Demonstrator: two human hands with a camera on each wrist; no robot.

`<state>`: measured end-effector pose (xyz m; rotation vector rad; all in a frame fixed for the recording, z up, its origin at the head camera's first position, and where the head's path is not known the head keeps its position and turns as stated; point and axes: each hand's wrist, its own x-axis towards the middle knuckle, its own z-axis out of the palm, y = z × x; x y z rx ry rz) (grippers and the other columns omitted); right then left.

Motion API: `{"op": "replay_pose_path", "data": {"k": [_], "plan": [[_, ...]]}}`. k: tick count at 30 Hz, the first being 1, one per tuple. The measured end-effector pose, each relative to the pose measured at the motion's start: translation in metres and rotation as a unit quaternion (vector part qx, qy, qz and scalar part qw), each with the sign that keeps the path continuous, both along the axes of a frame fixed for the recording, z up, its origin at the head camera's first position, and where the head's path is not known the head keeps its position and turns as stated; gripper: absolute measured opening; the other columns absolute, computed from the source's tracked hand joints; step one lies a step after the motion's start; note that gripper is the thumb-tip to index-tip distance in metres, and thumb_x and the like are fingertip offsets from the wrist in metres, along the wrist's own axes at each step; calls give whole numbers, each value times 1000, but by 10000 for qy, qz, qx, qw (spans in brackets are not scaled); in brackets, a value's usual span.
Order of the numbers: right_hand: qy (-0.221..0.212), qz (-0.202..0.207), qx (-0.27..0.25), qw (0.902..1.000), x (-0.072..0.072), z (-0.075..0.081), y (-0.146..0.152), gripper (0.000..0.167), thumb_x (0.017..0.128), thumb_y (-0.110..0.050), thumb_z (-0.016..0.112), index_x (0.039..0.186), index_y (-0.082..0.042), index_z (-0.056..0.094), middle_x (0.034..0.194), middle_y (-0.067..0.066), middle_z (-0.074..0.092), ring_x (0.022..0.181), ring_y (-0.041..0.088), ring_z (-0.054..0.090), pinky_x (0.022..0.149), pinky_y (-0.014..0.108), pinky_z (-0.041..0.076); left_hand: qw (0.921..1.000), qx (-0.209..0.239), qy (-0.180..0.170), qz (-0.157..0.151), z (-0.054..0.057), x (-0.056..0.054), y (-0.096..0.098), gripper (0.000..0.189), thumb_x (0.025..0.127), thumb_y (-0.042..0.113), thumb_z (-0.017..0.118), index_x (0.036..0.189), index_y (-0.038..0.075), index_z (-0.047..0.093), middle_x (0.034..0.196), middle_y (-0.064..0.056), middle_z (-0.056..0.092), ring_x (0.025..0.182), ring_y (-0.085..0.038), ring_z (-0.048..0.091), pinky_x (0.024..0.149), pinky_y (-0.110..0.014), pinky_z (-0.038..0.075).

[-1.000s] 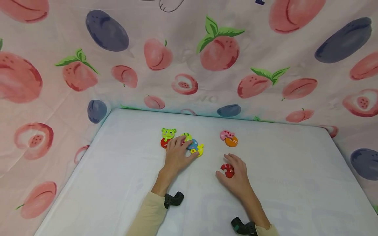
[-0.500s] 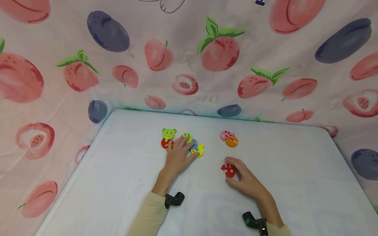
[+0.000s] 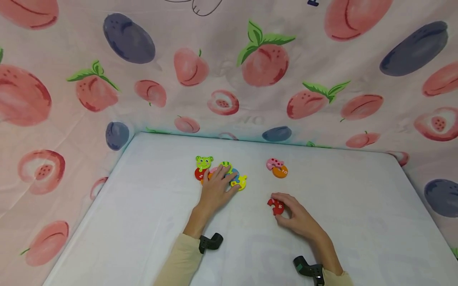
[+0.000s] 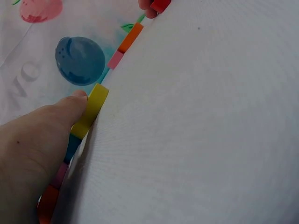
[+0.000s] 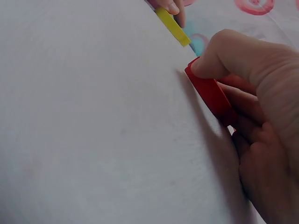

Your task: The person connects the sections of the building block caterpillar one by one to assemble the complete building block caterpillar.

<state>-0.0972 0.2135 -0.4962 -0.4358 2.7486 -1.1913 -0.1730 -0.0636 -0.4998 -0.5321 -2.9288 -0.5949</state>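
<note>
My right hand [image 3: 300, 218] pinches a red curved puzzle piece [image 3: 276, 207] between thumb and fingers. In the right wrist view that red piece [image 5: 212, 95] casts a shadow on the white surface; whether it touches cannot be told. My left hand [image 3: 214, 191] rests with spread fingers over a row of joined caterpillar puzzle pieces. A green animal-face piece [image 3: 204, 162] and a red numbered piece [image 3: 199, 174] show at its left end. The yellow tail piece [image 3: 241, 182] shows by the left thumb. Parts of the middle pieces are hidden under the fingers.
A pink spotted piece [image 3: 273, 163] and an orange numbered piece [image 3: 280, 172] lie joined beyond the right hand. The white tabletop [image 3: 358, 222] meets a fruit-printed cloth [image 3: 229, 71] at the back and sides.
My right hand has swung its wrist to the right and closed its thumb and fingers on the red piece. The left hand has stayed nearly still on the row.
</note>
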Motion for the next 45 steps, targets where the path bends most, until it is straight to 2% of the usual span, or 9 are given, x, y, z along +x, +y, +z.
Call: {"op": "replay_pose_path", "data": {"k": [10,19,26,32,40,43,45], "plan": [[63,-9,80,9999,-1,-1,1,53,82,-9,70,132,-15,56,133,5,55,122,25,52,103,50,47,10000,56,50,18,0,1,0,50,92,50,57,138,31,54,152,1,44,146,-23,32,118,-62,14],[-129,-99,-4,9999,0,-1,-1,53,83,-13,72,133,-17,56,132,3,56,123,24,52,104,50,47,9999,114,63,40,-1,2,0,50,91,49,59,138,31,55,151,2,45,145,-23,32,118,-62,15],[-150,-35,-350,9993,0,-1,1,52,85,-17,72,134,-18,55,132,2,57,124,24,52,107,38,46,9998,182,104,5,-1,1,0,50,91,49,59,138,30,55,151,1,45,145,-24,33,118,-63,15],[-119,-281,-575,9979,-1,-1,1,54,85,-18,73,136,-20,54,136,-1,54,129,20,47,107,34,45,9998,185,92,2,-1,1,0,50,91,49,59,137,30,55,151,1,45,145,-24,33,118,-62,14],[93,-571,-694,9959,-9,2,-6,53,85,-13,70,135,-17,54,137,-1,54,128,18,49,100,12,38,9997,229,72,26,-1,0,-1,50,91,49,59,137,29,56,151,1,45,145,-24,32,119,-62,12],[94,-620,-695,9956,-12,3,-10,53,85,-12,70,135,-18,54,137,-1,54,127,17,50,102,14,40,9996,248,118,16,-2,0,0,49,92,49,59,137,29,56,151,1,45,145,-24,33,119,-62,12],[70,-655,-761,9949,-16,4,-14,53,85,-12,70,135,-19,54,137,-1,54,127,18,50,105,22,44,9996,236,139,11,-2,0,0,49,92,49,59,136,29,57,150,1,46,144,-24,33,119,-62,13]]}}
